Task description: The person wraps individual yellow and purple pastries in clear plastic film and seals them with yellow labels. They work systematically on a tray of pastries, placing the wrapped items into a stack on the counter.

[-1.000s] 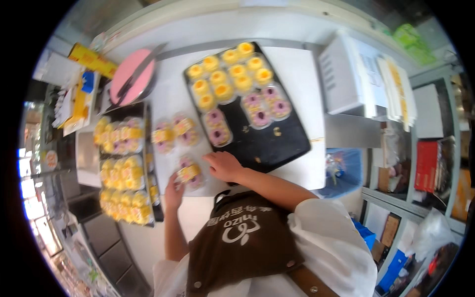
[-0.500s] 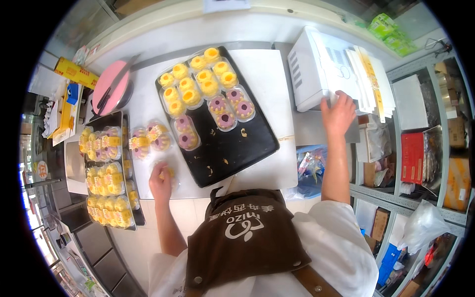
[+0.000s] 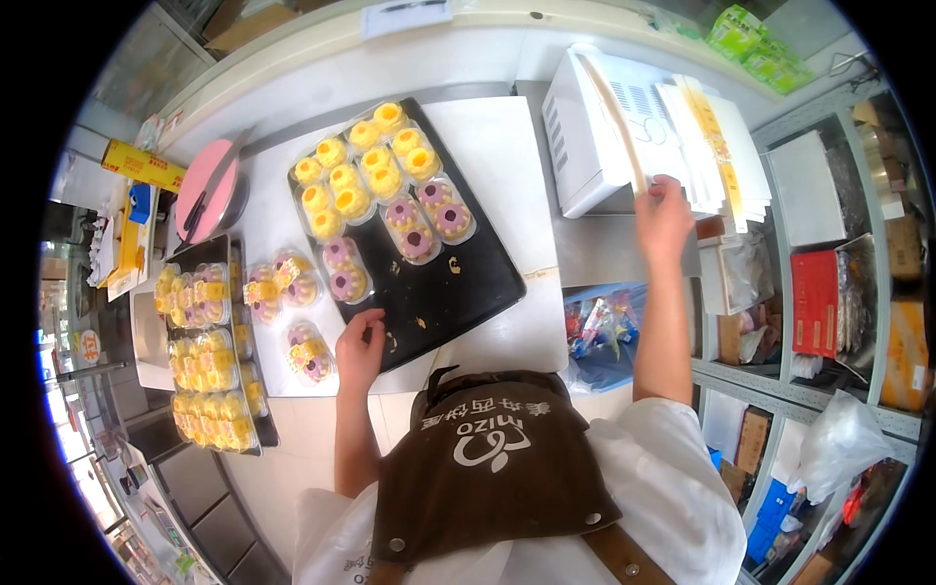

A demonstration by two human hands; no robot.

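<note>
In my right hand [image 3: 665, 214] is a long narrow paper strip [image 3: 616, 117], pinched at its near end and stretching away over the white appliance [image 3: 575, 161]. My left hand [image 3: 361, 353], fingers loosely curled and apart, hovers by the near left edge of the black tray [image 3: 458, 302]. Clear packs of yellow cakes [image 3: 343, 177] fill the tray's far part. Packs of purple cakes with dark centres [image 3: 414, 234] sit nearer. Left of my left hand, a purple cake pack [image 3: 309, 353] with a yellow printed band lies on the white table [image 3: 487, 117]. Two more banded packs [image 3: 283, 283] lie beyond it.
At the left, another dark tray holds banded cake packs [image 3: 203, 361]. Behind it stands a pink round board with a long knife [image 3: 213, 180]. White sheets with a yellow strip [image 3: 707, 146] lie on the appliance. A lined bin [image 3: 604, 331] and crowded shelves [image 3: 814, 312] occupy the right.
My right hand has lifted a paper strip from the top of the appliance. My left hand has left the banded purple pack and moved right, to the tray's edge.
</note>
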